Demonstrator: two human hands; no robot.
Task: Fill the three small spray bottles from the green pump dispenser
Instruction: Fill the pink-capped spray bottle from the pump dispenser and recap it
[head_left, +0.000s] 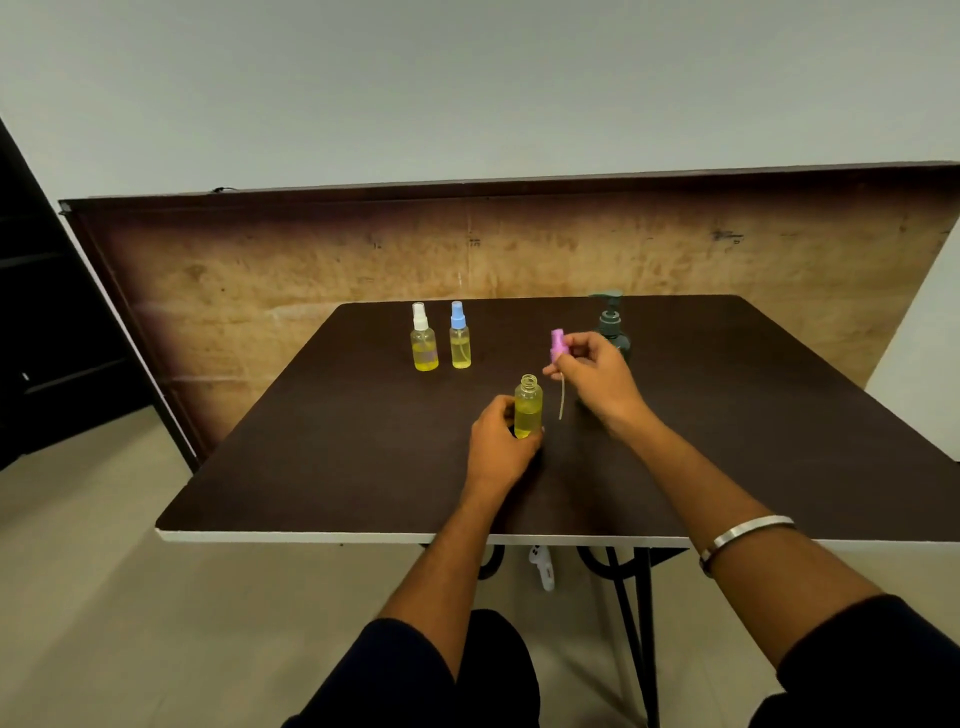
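An open small bottle (529, 405) with yellow liquid stands upright near the table's middle; my left hand (501, 447) grips its lower part. My right hand (597, 376) pinches a pink spray cap (557, 345), whose thin tube hangs down just to the right of the open bottle's neck. Two capped spray bottles stand farther back: a white-capped bottle (424, 340) and a blue-capped bottle (460, 338), both holding yellow liquid. The green pump dispenser (610, 322) stands at the back right, partly hidden behind my right hand.
The dark table (363, 467) has a white front edge. A wooden board (260, 270) leans against the wall behind it. A dark shelf stands at the far left. Black table legs and a white object show under the front edge.
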